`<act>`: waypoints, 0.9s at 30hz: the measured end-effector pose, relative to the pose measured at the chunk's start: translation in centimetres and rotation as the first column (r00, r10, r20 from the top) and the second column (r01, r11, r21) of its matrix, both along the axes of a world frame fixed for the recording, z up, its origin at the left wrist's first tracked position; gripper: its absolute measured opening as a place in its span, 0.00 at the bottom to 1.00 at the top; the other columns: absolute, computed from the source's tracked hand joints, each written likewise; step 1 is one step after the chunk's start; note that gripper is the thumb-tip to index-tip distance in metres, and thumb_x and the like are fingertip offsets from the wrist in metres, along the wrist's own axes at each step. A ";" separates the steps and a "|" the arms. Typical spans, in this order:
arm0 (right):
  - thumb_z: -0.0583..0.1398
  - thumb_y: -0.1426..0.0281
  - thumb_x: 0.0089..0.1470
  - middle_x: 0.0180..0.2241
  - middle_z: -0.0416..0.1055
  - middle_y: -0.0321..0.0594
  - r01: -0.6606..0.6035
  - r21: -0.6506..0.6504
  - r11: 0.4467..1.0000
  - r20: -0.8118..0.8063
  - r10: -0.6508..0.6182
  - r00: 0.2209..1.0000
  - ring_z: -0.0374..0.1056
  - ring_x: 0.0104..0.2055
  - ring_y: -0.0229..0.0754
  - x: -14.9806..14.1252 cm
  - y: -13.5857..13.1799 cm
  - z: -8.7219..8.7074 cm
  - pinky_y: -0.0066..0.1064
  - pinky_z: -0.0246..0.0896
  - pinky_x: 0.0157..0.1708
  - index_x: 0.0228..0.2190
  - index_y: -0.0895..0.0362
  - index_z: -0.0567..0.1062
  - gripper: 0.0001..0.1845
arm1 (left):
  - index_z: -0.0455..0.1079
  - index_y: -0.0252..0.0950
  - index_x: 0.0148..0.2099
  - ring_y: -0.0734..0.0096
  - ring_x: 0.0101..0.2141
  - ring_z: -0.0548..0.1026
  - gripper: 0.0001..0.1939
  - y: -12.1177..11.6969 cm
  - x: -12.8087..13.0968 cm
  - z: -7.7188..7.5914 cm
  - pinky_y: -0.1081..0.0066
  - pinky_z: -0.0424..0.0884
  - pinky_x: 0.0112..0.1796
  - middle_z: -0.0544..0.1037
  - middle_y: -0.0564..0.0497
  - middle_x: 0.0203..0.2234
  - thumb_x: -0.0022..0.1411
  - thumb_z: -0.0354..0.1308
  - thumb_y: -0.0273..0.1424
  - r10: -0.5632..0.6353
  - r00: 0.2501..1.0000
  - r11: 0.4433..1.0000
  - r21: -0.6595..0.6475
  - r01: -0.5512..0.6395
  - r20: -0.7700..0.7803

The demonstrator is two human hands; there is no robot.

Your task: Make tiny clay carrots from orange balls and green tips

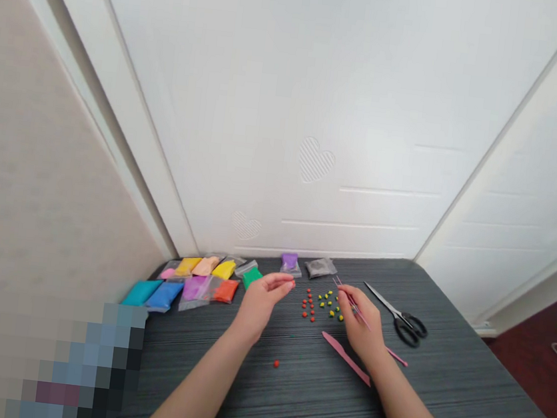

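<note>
My left hand (262, 301) is closed in a pinch on a small red clay ball (293, 283), held above the dark table (246, 400). In my right hand (360, 322) are pink tweezers (361, 316), their thin tips apart and pointing away to the left. Between the hands, small red balls (305, 306) lie in rows, beside several small yellow-and-green pieces (328, 302). A single red ball (276, 364) rests nearer to me. Beside my right forearm lies a pink plastic knife (346, 358); a thin pink tool (398, 358) is partly hidden behind the wrist.
Black-handled scissors (399, 317) lie to the right. Several bags of coloured clay (196, 287) fill the back left, with a green bag (252, 277) behind my left hand. A purple bag (290, 262) and a grey bag (321, 267) are against the white panel (322, 93).
</note>
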State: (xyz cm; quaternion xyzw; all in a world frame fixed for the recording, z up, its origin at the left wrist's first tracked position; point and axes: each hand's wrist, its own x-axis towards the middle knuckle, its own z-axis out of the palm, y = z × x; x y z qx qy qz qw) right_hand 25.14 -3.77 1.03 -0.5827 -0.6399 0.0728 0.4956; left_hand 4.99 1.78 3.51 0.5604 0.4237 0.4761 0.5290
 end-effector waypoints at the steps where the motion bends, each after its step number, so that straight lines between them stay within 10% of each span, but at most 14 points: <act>1: 0.50 0.66 0.54 0.34 0.70 0.39 0.003 0.002 1.000 -0.017 -0.003 1.000 0.66 0.36 0.39 0.2 0.1 -0.1 0.30 0.61 0.36 0.36 0.56 0.70 0.11 | 0.71 0.34 0.36 0.68 0.35 0.72 0.13 0.1 -0.1 -1.0 0.69 0.65 0.39 0.77 0.47 0.32 0.48 0.59 0.35 0.005 0.998 1.000 -0.001 -0.005 -0.055; 7: 0.49 0.66 0.54 0.34 0.69 0.41 0.040 0.008 0.999 -0.101 -0.039 0.994 0.65 0.37 0.40 1.2 0.3 -0.9 0.32 0.60 0.38 0.36 0.57 0.69 0.12 | 0.73 0.35 0.34 0.64 0.35 0.73 0.13 1.7 0.3 -4.0 0.65 0.65 0.39 0.77 0.47 0.32 0.49 0.56 0.37 0.040 0.941 0.997 0.078 -0.014 -0.335; 27: 0.50 0.71 0.53 0.35 0.69 0.40 -0.069 -0.009 0.998 -0.178 0.067 0.982 0.65 0.39 0.38 -0.1 0.4 -1.0 0.29 0.58 0.41 0.36 0.57 0.69 0.10 | 0.74 0.44 0.35 0.63 0.45 0.61 0.10 3.6 1.6 -5.6 0.60 0.54 0.48 0.73 0.53 0.42 0.56 0.51 0.37 0.153 0.622 0.896 0.373 0.240 -0.768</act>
